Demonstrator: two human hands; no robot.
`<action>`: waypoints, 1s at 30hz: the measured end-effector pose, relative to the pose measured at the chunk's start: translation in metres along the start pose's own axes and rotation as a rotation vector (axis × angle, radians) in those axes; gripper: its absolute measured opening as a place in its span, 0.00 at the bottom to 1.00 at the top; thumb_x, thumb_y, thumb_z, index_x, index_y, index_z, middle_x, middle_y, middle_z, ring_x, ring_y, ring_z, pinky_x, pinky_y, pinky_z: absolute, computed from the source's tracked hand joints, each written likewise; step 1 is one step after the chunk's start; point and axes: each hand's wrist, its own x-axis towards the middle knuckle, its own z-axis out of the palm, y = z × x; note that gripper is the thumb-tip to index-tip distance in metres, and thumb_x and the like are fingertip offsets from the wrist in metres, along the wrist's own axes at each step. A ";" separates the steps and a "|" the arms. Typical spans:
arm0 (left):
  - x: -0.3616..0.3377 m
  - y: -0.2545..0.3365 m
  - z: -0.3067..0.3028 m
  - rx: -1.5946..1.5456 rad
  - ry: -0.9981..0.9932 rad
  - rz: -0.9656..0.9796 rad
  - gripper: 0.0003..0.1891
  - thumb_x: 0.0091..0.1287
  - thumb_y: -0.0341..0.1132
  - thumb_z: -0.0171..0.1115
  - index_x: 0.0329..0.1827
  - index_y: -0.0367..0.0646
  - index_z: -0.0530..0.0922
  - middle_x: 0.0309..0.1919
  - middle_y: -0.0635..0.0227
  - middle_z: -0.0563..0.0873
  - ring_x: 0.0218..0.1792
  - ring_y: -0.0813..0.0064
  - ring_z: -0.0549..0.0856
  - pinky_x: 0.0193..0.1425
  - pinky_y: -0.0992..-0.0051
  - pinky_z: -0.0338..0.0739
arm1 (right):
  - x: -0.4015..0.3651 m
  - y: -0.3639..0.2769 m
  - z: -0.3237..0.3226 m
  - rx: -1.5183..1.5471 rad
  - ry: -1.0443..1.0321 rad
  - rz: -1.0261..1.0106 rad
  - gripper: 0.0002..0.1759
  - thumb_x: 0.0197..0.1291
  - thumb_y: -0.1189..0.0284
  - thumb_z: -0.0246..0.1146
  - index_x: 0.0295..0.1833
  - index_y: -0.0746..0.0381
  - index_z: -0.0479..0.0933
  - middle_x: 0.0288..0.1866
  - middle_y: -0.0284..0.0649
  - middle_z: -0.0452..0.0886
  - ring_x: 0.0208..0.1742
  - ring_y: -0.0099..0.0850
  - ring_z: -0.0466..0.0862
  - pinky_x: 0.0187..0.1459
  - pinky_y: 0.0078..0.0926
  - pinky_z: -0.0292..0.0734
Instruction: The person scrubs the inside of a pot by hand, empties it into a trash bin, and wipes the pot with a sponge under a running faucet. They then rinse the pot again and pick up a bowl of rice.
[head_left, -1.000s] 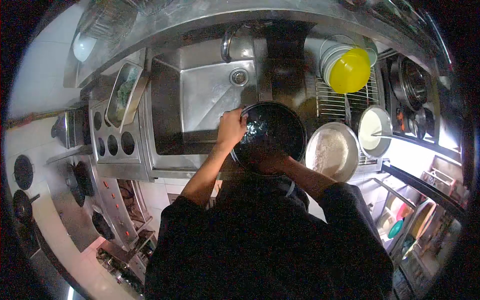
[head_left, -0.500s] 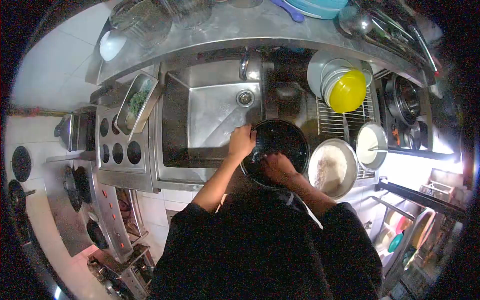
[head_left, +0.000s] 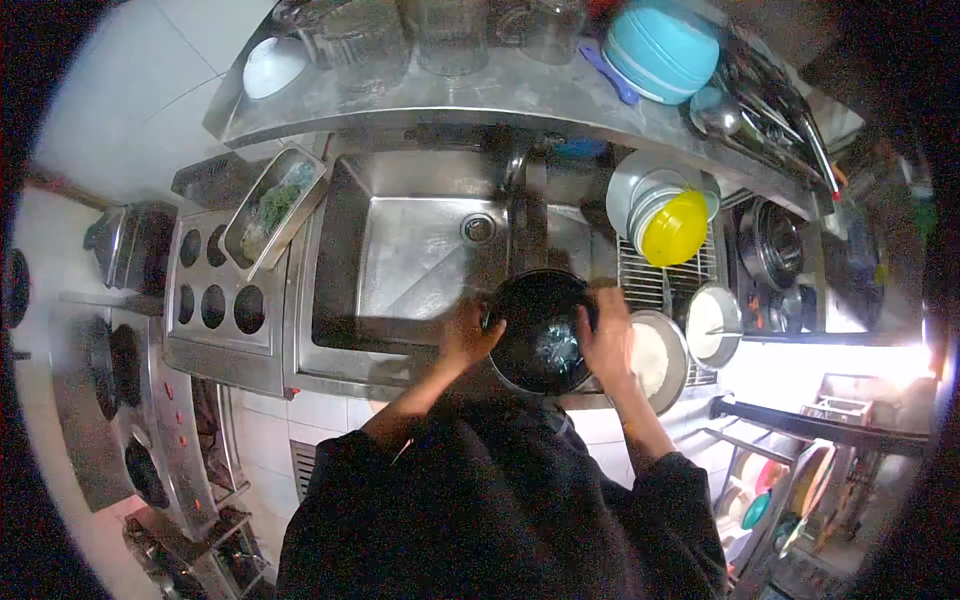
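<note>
A round black bowl point(head_left: 518, 335) is between my two hands at the front edge of the double sink, with a shiny, glinting patch in its bottom. My left hand point(head_left: 468, 338) grips its left rim, thumb along the edge. On the opposite rim my right hand point(head_left: 607, 335) is closed, fingers over the far side. Just right of that hand stands a wide metal bowl point(head_left: 676, 368) with whitish contents. Behind it is a smaller metal bowl point(head_left: 733, 335), holding something white and a thin utensil.
The left sink basin point(head_left: 415, 250) has a round drain. A yellow bowl point(head_left: 675, 230) tops stacked bowls on a wire rack point(head_left: 640, 275). Left of the sink, a metal tray point(head_left: 245, 235) holds greens. Glass jars point(head_left: 450, 40) and a blue bowl point(head_left: 660, 55) line the shelf above.
My right hand has come out of the black bowl and taken its right rim. The left hand still holds the left rim. The view has shifted with my head.
</note>
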 end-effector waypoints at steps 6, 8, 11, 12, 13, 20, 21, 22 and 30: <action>-0.031 -0.011 0.018 -0.020 0.358 0.247 0.31 0.67 0.45 0.64 0.70 0.41 0.68 0.53 0.44 0.82 0.52 0.43 0.83 0.55 0.51 0.78 | -0.007 0.048 0.014 -0.234 -0.359 0.212 0.25 0.59 0.72 0.64 0.62 0.64 0.69 0.42 0.57 0.82 0.44 0.59 0.82 0.45 0.56 0.80; -0.032 -0.012 0.033 -0.087 0.327 0.162 0.30 0.66 0.42 0.65 0.70 0.41 0.69 0.53 0.44 0.82 0.52 0.43 0.83 0.55 0.51 0.78 | -0.008 0.048 0.017 -0.219 -0.339 0.239 0.25 0.60 0.74 0.62 0.63 0.64 0.69 0.36 0.56 0.83 0.40 0.59 0.83 0.44 0.57 0.79; -0.025 0.001 0.021 -0.138 0.227 0.042 0.31 0.63 0.37 0.67 0.70 0.41 0.69 0.53 0.44 0.83 0.51 0.42 0.83 0.55 0.52 0.78 | -0.009 0.079 0.033 -0.146 -0.359 0.220 0.28 0.62 0.75 0.60 0.69 0.64 0.66 0.40 0.59 0.84 0.42 0.60 0.83 0.44 0.56 0.78; -0.023 0.002 0.018 -0.122 0.153 0.006 0.32 0.62 0.35 0.67 0.70 0.41 0.68 0.53 0.44 0.83 0.50 0.42 0.83 0.55 0.52 0.78 | -0.008 0.078 0.034 -0.080 -0.338 0.192 0.30 0.62 0.75 0.59 0.70 0.63 0.65 0.41 0.60 0.84 0.42 0.61 0.83 0.44 0.56 0.78; -0.022 -0.003 0.024 -0.122 0.159 0.002 0.32 0.62 0.35 0.67 0.70 0.41 0.68 0.53 0.44 0.83 0.50 0.42 0.83 0.55 0.52 0.78 | -0.012 0.074 0.032 -0.012 -0.280 0.198 0.30 0.63 0.75 0.59 0.72 0.63 0.65 0.43 0.62 0.84 0.44 0.62 0.83 0.46 0.54 0.78; -0.002 0.001 0.014 -0.125 0.148 -0.078 0.31 0.63 0.35 0.67 0.70 0.43 0.69 0.59 0.47 0.80 0.58 0.45 0.80 0.61 0.51 0.74 | -0.007 0.062 0.015 0.132 -0.305 0.313 0.25 0.64 0.75 0.61 0.65 0.73 0.70 0.55 0.66 0.79 0.57 0.60 0.81 0.59 0.47 0.76; 0.001 0.003 0.011 -0.138 0.071 -0.149 0.31 0.63 0.35 0.67 0.70 0.44 0.69 0.61 0.47 0.79 0.60 0.46 0.79 0.62 0.51 0.73 | -0.007 0.061 0.013 0.107 -0.298 0.318 0.25 0.64 0.76 0.61 0.66 0.73 0.70 0.57 0.66 0.79 0.59 0.59 0.80 0.62 0.45 0.74; 0.003 0.000 0.014 -0.136 0.070 -0.149 0.31 0.63 0.35 0.67 0.70 0.44 0.69 0.61 0.47 0.79 0.60 0.46 0.79 0.62 0.51 0.73 | -0.007 0.059 0.011 0.084 -0.293 0.325 0.26 0.64 0.76 0.61 0.66 0.74 0.69 0.59 0.65 0.78 0.62 0.58 0.79 0.65 0.43 0.72; 0.049 0.024 -0.013 -0.291 0.095 -0.056 0.25 0.76 0.53 0.53 0.45 0.35 0.83 0.29 0.46 0.85 0.35 0.44 0.86 0.41 0.54 0.78 | 0.004 0.057 -0.010 0.126 -0.273 0.328 0.32 0.59 0.81 0.60 0.71 0.73 0.65 0.64 0.63 0.76 0.65 0.55 0.77 0.67 0.40 0.70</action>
